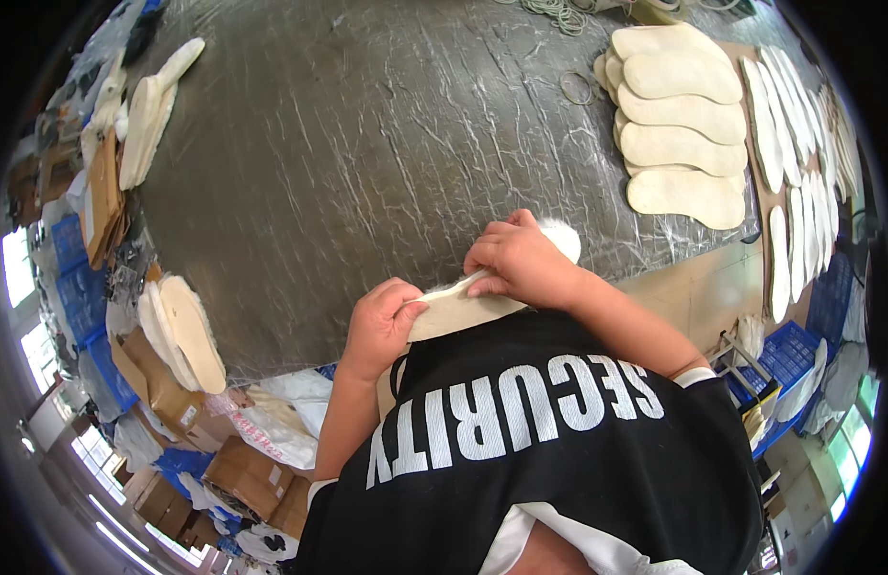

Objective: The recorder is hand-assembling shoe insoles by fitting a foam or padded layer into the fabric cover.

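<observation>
Across the near edge of the table, close to my body, lies a cream insole (468,314) with a white fleecy side that shows along its upper edge and at its right end. My left hand (380,324) pinches the insole's left part between thumb and fingers. Farther right, my right hand (525,261) grips the upper edge, thumb on the cream face and fingers bent over the fleece. The fleecy tip sticks out beyond my right hand. Both palms hide parts of the insole.
Overlapping stacks of cream insoles (683,144) lie at the table's far right, beside more insoles (779,125) on a brown board. Small insole piles sit at the left edge, one far (157,115) and one near (183,331). Dark plastic film covers the table (348,163). Cardboard boxes (248,474) stand lower left.
</observation>
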`<state>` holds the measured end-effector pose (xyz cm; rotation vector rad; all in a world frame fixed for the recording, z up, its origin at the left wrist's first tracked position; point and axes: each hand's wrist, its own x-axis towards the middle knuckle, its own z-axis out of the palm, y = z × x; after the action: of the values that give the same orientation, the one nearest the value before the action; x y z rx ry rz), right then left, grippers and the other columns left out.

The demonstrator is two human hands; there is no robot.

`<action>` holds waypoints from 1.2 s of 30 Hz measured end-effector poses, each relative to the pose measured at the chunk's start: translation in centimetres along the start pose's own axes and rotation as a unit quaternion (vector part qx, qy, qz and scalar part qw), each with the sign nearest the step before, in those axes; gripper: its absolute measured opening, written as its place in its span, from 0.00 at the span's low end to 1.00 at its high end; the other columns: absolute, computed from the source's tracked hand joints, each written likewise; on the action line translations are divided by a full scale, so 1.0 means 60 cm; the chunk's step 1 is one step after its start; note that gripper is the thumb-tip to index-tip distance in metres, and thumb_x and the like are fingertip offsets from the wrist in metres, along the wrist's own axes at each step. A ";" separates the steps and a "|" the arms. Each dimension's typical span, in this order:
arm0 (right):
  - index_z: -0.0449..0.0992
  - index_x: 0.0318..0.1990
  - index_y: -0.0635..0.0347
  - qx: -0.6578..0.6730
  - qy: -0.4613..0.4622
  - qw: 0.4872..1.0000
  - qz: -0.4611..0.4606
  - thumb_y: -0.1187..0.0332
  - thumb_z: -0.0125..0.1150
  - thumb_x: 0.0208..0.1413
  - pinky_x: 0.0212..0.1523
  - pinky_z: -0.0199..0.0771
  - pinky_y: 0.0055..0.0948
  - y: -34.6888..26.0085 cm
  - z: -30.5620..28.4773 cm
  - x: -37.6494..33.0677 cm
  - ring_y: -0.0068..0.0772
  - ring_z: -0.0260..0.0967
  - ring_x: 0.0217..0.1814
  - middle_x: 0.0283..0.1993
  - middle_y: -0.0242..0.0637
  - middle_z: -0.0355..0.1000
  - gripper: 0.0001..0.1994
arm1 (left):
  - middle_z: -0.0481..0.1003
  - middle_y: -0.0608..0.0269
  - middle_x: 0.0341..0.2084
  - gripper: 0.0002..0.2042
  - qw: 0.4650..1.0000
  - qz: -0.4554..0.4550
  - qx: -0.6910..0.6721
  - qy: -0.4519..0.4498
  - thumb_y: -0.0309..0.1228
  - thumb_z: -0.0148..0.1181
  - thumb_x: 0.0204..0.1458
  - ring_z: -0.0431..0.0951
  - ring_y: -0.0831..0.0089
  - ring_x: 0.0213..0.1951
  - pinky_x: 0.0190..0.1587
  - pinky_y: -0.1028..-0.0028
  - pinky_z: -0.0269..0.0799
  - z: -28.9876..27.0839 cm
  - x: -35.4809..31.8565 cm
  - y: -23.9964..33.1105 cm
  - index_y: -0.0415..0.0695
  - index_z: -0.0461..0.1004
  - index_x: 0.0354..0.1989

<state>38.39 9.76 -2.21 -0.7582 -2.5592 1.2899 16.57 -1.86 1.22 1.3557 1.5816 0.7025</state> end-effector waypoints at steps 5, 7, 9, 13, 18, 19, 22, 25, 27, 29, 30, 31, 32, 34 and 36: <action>0.75 0.29 0.51 -0.012 0.001 1.000 -0.028 0.53 0.63 0.47 0.49 0.56 0.38 -0.010 0.001 0.006 0.31 0.68 0.41 0.29 0.26 0.73 0.13 | 0.70 0.58 0.23 0.05 0.999 0.042 0.001 0.006 0.26 0.60 0.51 0.69 0.66 0.24 0.29 0.72 0.66 0.001 0.006 0.000 0.38 0.72 0.29; 0.75 0.29 0.51 0.002 0.003 1.000 -0.026 0.54 0.63 0.47 0.49 0.56 0.38 -0.007 0.005 0.005 0.31 0.68 0.41 0.28 0.27 0.72 0.12 | 0.70 0.59 0.22 0.05 1.000 0.018 0.006 0.010 0.27 0.58 0.52 0.69 0.68 0.24 0.29 0.73 0.65 0.003 0.008 0.002 0.38 0.72 0.29; 0.75 0.28 0.51 0.014 0.004 1.000 -0.026 0.55 0.63 0.48 0.50 0.55 0.38 -0.005 0.006 0.005 0.31 0.68 0.40 0.28 0.27 0.72 0.11 | 0.71 0.60 0.22 0.06 1.000 -0.005 0.010 0.017 0.27 0.57 0.54 0.70 0.70 0.24 0.29 0.73 0.65 0.007 0.008 -0.006 0.37 0.72 0.29; 0.76 0.29 0.55 0.145 -0.085 0.982 0.085 0.58 0.58 0.55 0.45 0.62 0.41 0.001 0.004 0.010 0.39 0.69 0.37 0.29 0.38 0.72 0.11 | 0.74 0.63 0.26 0.09 0.967 -0.209 -0.147 0.012 0.33 0.56 0.57 0.72 0.74 0.29 0.34 0.76 0.67 0.013 0.007 -0.048 0.37 0.73 0.34; 0.77 0.37 0.64 0.474 -0.155 0.786 0.365 0.57 0.53 0.62 0.36 0.71 0.34 0.056 0.019 0.012 0.31 0.71 0.34 0.31 0.40 0.75 0.16 | 0.74 0.58 0.43 0.20 0.986 0.025 -0.137 0.089 0.44 0.60 0.53 0.74 0.66 0.47 0.51 0.69 0.66 -0.001 0.041 0.015 0.41 0.71 0.44; 0.76 0.39 0.66 0.600 -0.160 0.687 0.377 0.58 0.53 0.62 0.32 0.73 0.30 0.074 0.025 0.011 0.26 0.72 0.32 0.32 0.36 0.75 0.17 | 0.72 0.58 0.48 0.23 0.990 0.120 0.050 0.053 0.47 0.62 0.49 0.71 0.62 0.51 0.55 0.63 0.61 -0.006 0.051 0.044 0.42 0.70 0.46; 0.77 0.39 0.66 0.661 -0.181 0.633 0.359 0.60 0.55 0.61 0.29 0.72 0.29 0.082 0.046 0.018 0.26 0.72 0.30 0.33 0.36 0.75 0.15 | 0.73 0.61 0.48 0.22 0.941 0.223 0.255 -0.001 0.43 0.67 0.42 0.71 0.58 0.53 0.60 0.52 0.53 0.006 0.063 0.074 0.46 0.70 0.44; 0.76 0.41 0.66 0.694 -0.212 0.589 0.355 0.60 0.53 0.62 0.30 0.72 0.28 0.075 0.073 0.009 0.25 0.72 0.31 0.34 0.36 0.76 0.15 | 0.77 0.65 0.32 0.15 0.952 0.204 0.228 -0.003 0.30 0.68 0.38 0.76 0.65 0.40 0.57 0.58 0.59 0.015 0.071 0.057 0.46 0.72 0.36; 0.74 0.46 0.65 0.641 -0.228 0.636 0.364 0.59 0.51 0.63 0.36 0.73 0.28 0.073 0.078 0.003 0.24 0.72 0.36 0.38 0.36 0.75 0.17 | 0.77 0.64 0.30 0.13 0.964 0.185 0.190 -0.013 0.28 0.67 0.38 0.76 0.65 0.38 0.54 0.59 0.61 0.008 0.070 0.045 0.45 0.73 0.34; 0.74 0.48 0.65 0.678 -0.221 0.635 0.298 0.58 0.51 0.63 0.40 0.72 0.28 0.069 0.051 -0.005 0.24 0.72 0.40 0.41 0.37 0.75 0.18 | 0.77 0.62 0.26 0.09 0.974 0.171 0.147 -0.006 0.26 0.65 0.40 0.75 0.65 0.34 0.46 0.63 0.66 0.008 0.066 0.038 0.43 0.74 0.31; 0.73 0.50 0.65 0.709 -0.212 0.633 0.229 0.57 0.51 0.64 0.43 0.71 0.28 0.066 0.031 -0.009 0.24 0.71 0.43 0.43 0.37 0.74 0.19 | 0.77 0.62 0.26 0.09 0.974 0.171 0.148 -0.006 0.26 0.65 0.40 0.75 0.65 0.34 0.46 0.63 0.66 0.008 0.064 0.034 0.43 0.74 0.31; 0.68 0.55 0.68 0.698 -0.256 0.635 0.213 0.54 0.60 0.57 0.51 0.68 0.29 0.070 0.004 -0.012 0.26 0.69 0.49 0.48 0.40 0.73 0.27 | 0.76 0.63 0.24 0.08 0.983 0.137 0.122 -0.002 0.26 0.66 0.40 0.75 0.64 0.32 0.45 0.64 0.65 0.008 0.062 0.027 0.43 0.74 0.30; 0.68 0.55 0.68 0.698 -0.257 0.633 0.213 0.54 0.60 0.57 0.51 0.68 0.29 0.070 -0.015 -0.010 0.26 0.69 0.49 0.48 0.40 0.73 0.27 | 0.75 0.64 0.22 0.07 0.990 0.102 0.097 0.002 0.27 0.66 0.40 0.75 0.64 0.30 0.45 0.65 0.65 0.009 0.059 0.019 0.44 0.75 0.29; 0.67 0.56 0.66 0.403 -0.305 0.857 0.103 0.59 0.67 0.50 0.51 0.68 0.30 0.071 -0.044 -0.012 0.29 0.70 0.49 0.49 0.40 0.73 0.29 | 0.76 0.63 0.28 0.10 0.993 0.066 0.097 -0.025 0.28 0.67 0.40 0.74 0.63 0.35 0.46 0.64 0.65 0.011 0.057 -0.003 0.44 0.76 0.32; 0.69 0.56 0.62 0.284 -0.325 0.892 0.134 0.66 0.69 0.43 0.49 0.69 0.31 0.068 -0.046 -0.006 0.34 0.72 0.47 0.46 0.42 0.75 0.30 | 0.77 0.62 0.33 0.12 0.994 0.030 0.097 -0.050 0.30 0.67 0.40 0.73 0.63 0.39 0.47 0.63 0.64 0.017 0.061 -0.006 0.45 0.77 0.35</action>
<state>41.22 13.56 -3.74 -0.6323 -2.2850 2.5982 17.38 1.44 -0.52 1.5611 1.5652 0.5175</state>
